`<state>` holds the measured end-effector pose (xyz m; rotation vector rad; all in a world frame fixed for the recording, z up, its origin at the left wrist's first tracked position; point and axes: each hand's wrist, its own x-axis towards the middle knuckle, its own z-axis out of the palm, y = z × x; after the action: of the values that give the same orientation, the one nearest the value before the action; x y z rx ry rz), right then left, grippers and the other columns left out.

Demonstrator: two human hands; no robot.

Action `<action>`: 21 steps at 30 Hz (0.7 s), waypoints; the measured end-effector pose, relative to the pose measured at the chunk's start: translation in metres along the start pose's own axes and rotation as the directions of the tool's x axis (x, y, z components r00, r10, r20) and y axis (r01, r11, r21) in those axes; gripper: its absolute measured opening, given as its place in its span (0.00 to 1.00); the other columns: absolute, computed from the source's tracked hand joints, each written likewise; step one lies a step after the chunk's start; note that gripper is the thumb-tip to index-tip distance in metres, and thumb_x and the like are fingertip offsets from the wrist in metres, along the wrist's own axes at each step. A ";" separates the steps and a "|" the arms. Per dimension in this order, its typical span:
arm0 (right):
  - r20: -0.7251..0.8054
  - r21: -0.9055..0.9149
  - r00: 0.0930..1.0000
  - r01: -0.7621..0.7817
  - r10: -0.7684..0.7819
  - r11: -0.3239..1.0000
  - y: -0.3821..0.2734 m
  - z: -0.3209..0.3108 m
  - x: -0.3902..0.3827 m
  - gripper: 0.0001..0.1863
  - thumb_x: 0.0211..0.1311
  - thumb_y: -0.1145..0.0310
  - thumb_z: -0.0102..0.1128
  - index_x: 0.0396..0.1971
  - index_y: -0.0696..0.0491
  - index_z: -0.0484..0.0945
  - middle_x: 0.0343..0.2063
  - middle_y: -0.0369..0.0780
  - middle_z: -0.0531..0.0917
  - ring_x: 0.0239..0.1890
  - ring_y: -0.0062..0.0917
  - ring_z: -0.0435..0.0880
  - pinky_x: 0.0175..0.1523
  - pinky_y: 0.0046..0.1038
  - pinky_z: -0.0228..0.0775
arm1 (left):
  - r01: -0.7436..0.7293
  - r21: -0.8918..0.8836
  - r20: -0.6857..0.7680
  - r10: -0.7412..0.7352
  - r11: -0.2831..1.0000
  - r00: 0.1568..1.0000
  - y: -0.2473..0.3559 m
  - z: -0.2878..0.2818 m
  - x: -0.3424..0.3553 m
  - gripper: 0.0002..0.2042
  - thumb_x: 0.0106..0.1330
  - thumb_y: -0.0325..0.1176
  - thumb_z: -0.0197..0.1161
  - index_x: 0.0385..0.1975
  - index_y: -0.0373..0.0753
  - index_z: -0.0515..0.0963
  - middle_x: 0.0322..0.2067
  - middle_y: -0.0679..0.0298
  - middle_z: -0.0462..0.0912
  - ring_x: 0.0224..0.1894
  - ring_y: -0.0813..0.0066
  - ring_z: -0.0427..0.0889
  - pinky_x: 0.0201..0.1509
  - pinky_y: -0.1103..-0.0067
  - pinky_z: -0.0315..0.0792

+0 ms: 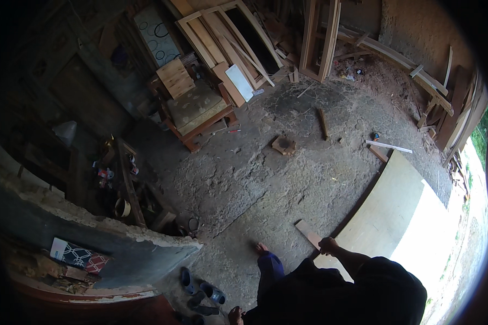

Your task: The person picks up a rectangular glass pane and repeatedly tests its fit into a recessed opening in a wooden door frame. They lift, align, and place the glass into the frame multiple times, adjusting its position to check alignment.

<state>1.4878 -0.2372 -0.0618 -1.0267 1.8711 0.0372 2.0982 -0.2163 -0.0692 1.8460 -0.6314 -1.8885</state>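
My right hand [327, 246] is closed at the near end of a short, flat, light-brown wooden strip [307, 233], which points up and to the left over the floor. Close beside that hand lies a large pale sheet of board [375, 208], its right part glaring white in sunlight. My right forearm crosses the sheet's near left corner. The fingers are small and dark in the view, so their exact grip is hard to make out. My left hand is out of sight. A bare foot [261, 248] below a blue trouser leg rests on the floor to the left.
Rough concrete floor [228, 184] spreads ahead. A wooden armchair [195, 105] stands at the back, with wooden frames [228, 43] leaning behind it. A wood block [284, 145] and a stick [323, 124] lie mid-floor. Dark sandals [211, 292] sit beside a low broken wall [141, 260].
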 end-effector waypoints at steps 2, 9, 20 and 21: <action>-0.006 0.362 0.988 -0.140 0.153 0.922 0.001 0.002 -0.002 0.10 0.63 0.64 0.55 0.30 0.53 0.82 0.21 0.39 0.85 0.19 0.24 0.86 0.19 0.30 0.77 | -0.147 0.282 0.125 0.115 0.948 0.985 0.042 -0.001 0.043 0.11 0.67 0.44 0.59 0.34 0.43 0.76 0.29 0.66 0.77 0.30 0.71 0.76 0.38 0.72 0.70; -0.137 0.092 0.927 -0.338 0.348 0.937 0.017 -0.007 0.036 0.18 0.53 0.53 0.65 0.39 0.48 0.85 0.35 0.43 0.87 0.41 0.30 0.87 0.42 0.35 0.82 | 0.029 0.291 -0.008 -0.028 0.956 1.000 0.242 0.096 0.172 0.10 0.68 0.41 0.56 0.31 0.42 0.79 0.19 0.70 0.71 0.22 0.72 0.73 0.31 0.74 0.70; 0.059 0.659 0.820 -0.460 0.569 0.595 -0.035 -0.125 0.142 0.18 0.55 0.51 0.61 0.39 0.46 0.85 0.32 0.44 0.86 0.47 0.32 0.85 0.48 0.38 0.79 | -0.177 0.297 0.035 0.174 0.938 0.984 0.609 0.376 0.386 0.18 0.66 0.43 0.61 0.52 0.42 0.74 0.41 0.61 0.80 0.38 0.65 0.82 0.39 0.69 0.75; 0.054 0.649 0.818 -0.464 0.573 0.602 -0.024 -0.144 0.161 0.17 0.55 0.51 0.61 0.39 0.46 0.85 0.32 0.44 0.86 0.47 0.32 0.85 0.48 0.38 0.79 | -0.179 0.315 0.057 0.169 0.932 0.984 0.623 0.410 0.391 0.18 0.66 0.43 0.61 0.53 0.42 0.73 0.42 0.61 0.80 0.40 0.64 0.82 0.40 0.68 0.76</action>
<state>1.3702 -0.4161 -0.0974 0.0232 2.0517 -0.3362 1.6690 -0.9384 -0.0119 1.8803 -1.1304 -1.7807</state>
